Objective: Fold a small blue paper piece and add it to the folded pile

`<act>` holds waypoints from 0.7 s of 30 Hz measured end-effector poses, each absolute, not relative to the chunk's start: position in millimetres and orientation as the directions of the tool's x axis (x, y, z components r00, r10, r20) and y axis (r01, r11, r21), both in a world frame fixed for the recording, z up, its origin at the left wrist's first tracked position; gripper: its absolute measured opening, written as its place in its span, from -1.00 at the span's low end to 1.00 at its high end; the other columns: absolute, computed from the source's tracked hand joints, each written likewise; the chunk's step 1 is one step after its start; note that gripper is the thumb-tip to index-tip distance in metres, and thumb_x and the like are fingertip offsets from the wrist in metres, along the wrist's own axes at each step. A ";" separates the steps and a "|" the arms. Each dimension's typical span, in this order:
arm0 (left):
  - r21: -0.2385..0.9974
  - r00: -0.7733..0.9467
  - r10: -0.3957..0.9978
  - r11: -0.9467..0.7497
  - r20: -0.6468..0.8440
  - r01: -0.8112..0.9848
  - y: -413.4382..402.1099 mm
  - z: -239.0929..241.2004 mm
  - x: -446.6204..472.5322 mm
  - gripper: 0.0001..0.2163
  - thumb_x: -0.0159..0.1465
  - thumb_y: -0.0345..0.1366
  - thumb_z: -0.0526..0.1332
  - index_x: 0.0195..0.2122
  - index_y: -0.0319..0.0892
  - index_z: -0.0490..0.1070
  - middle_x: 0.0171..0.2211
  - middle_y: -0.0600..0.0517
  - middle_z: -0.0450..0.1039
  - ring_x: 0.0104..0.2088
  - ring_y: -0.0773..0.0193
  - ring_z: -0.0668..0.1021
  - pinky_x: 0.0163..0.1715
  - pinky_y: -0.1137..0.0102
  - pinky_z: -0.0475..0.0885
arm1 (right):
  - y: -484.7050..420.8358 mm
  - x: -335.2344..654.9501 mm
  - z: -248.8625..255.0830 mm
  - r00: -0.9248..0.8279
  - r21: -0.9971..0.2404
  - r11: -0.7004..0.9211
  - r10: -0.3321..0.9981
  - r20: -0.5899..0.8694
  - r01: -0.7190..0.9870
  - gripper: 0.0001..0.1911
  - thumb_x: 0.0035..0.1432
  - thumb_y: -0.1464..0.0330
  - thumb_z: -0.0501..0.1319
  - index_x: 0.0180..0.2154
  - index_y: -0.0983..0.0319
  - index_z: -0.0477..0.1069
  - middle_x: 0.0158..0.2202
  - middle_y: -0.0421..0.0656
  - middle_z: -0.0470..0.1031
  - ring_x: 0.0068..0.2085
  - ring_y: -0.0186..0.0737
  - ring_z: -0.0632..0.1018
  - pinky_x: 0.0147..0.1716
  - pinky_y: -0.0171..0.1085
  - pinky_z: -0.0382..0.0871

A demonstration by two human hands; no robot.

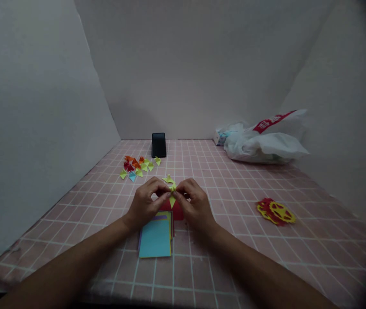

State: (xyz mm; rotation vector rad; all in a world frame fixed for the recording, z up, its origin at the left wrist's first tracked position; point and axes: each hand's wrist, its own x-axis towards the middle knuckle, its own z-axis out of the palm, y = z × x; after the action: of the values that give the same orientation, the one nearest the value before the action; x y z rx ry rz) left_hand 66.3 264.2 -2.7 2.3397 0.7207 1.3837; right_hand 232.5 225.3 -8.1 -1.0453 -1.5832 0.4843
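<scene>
My left hand [146, 201] and my right hand [195, 202] meet above the pink checked table [234, 201]. Both pinch a small yellow-green folded paper piece [171, 189] between their fingertips. Under the hands lies a stack of coloured paper sheets [155, 238] with a light blue sheet on top, and a red sheet [176, 211] shows just behind it.
A pile of small folded paper pieces [137, 166] in orange, red, green and blue lies at the back left. A black phone [158, 145] stands near the back wall. A white plastic bag [263, 139] sits at the back right. A red and yellow paper cutout [276, 211] lies to the right.
</scene>
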 end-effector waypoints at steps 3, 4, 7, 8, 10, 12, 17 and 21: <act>0.515 0.402 0.577 -0.816 0.711 0.261 265.2 -3.3 66.3 -0.94 0.26 -0.47 0.26 -0.32 -0.19 0.45 -0.39 0.03 0.46 -0.39 0.33 0.50 -0.42 0.45 0.42 | 226.0 232.5 -10.3 0.012 -0.779 0.512 0.833 0.553 0.362 -0.87 0.18 0.49 0.20 -0.41 0.18 0.34 -0.36 -0.17 0.38 -0.31 -0.22 0.42 -0.33 -0.25 0.31; 0.512 0.402 0.581 -0.814 0.708 0.274 267.6 -3.2 64.7 -0.94 0.26 -0.47 0.25 -0.32 -0.19 0.45 -0.40 0.03 0.46 -0.39 0.33 0.50 -0.41 0.45 0.41 | 226.5 232.7 -11.4 0.015 -0.787 0.505 0.838 0.545 0.356 -0.90 0.18 0.47 0.19 -0.38 0.18 0.36 -0.35 -0.16 0.39 -0.31 -0.22 0.43 -0.33 -0.25 0.31; 0.495 0.365 0.617 -0.782 0.697 0.378 283.8 -3.9 52.6 -0.94 0.25 -0.44 0.26 -0.37 -0.18 0.45 -0.42 0.04 0.45 -0.39 0.31 0.50 -0.38 0.41 0.41 | 227.9 233.9 -14.2 0.063 -0.823 0.460 0.860 0.506 0.334 -0.97 0.22 0.42 0.18 -0.30 0.19 0.39 -0.30 -0.14 0.42 -0.30 -0.22 0.45 -0.32 -0.24 0.33; 0.487 0.334 0.636 -0.760 0.696 0.431 291.8 -4.9 46.4 -0.93 0.26 -0.42 0.26 -0.38 -0.18 0.45 -0.42 0.04 0.45 -0.39 0.30 0.49 -0.38 0.39 0.40 | 228.4 234.4 -14.8 0.082 -0.835 0.442 0.867 0.491 0.326 -0.97 0.23 0.40 0.18 -0.28 0.19 0.39 -0.29 -0.14 0.43 -0.29 -0.22 0.45 -0.32 -0.24 0.33; 0.470 0.287 0.676 -0.700 0.679 0.538 309.1 -8.7 32.8 -0.93 0.25 -0.38 0.26 -0.39 -0.17 0.48 -0.41 0.04 0.46 -0.38 0.27 0.49 -0.35 0.36 0.39 | 229.2 235.7 -15.5 0.106 -0.855 0.417 0.878 0.466 0.308 -0.95 0.24 0.37 0.17 -0.28 0.20 0.39 -0.28 -0.13 0.44 -0.29 -0.22 0.46 -0.32 -0.24 0.33; 0.433 0.250 0.692 -0.649 0.677 0.625 324.3 -15.0 21.2 -0.91 0.24 -0.36 0.28 -0.42 -0.16 0.49 -0.42 0.04 0.45 -0.35 0.24 0.49 -0.31 0.33 0.38 | 230.2 236.9 -16.1 0.115 -0.874 0.395 0.890 0.440 0.284 -0.93 0.24 0.36 0.17 -0.29 0.21 0.39 -0.29 -0.13 0.45 -0.29 -0.21 0.46 -0.32 -0.24 0.33; 0.389 0.301 0.759 -0.580 0.577 0.716 340.2 -32.7 13.4 -0.95 0.20 -0.38 0.31 -0.41 -0.15 0.54 -0.40 0.02 0.47 -0.31 0.18 0.49 -0.23 0.27 0.36 | 232.1 238.1 -17.3 0.130 -0.896 0.371 0.903 0.409 0.243 -0.90 0.23 0.33 0.17 -0.30 0.22 0.39 -0.30 -0.12 0.44 -0.29 -0.21 0.47 -0.34 -0.23 0.32; 0.293 0.345 0.766 -0.557 0.542 0.777 344.1 -41.0 15.6 -0.92 0.19 -0.40 0.30 -0.45 -0.18 0.56 -0.39 -0.02 0.47 -0.30 0.14 0.48 -0.22 0.25 0.35 | 232.2 238.1 -16.6 0.135 -0.896 0.370 0.902 0.410 0.247 -0.89 0.22 0.33 0.16 -0.31 0.22 0.40 -0.31 -0.12 0.43 -0.29 -0.20 0.48 -0.34 -0.23 0.33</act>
State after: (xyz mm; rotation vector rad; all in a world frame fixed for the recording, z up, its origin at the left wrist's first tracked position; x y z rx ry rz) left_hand 15.6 344.1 -41.0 2.5903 1.4860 1.0287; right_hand 238.1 232.2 -16.6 -1.1339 -1.3882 0.6638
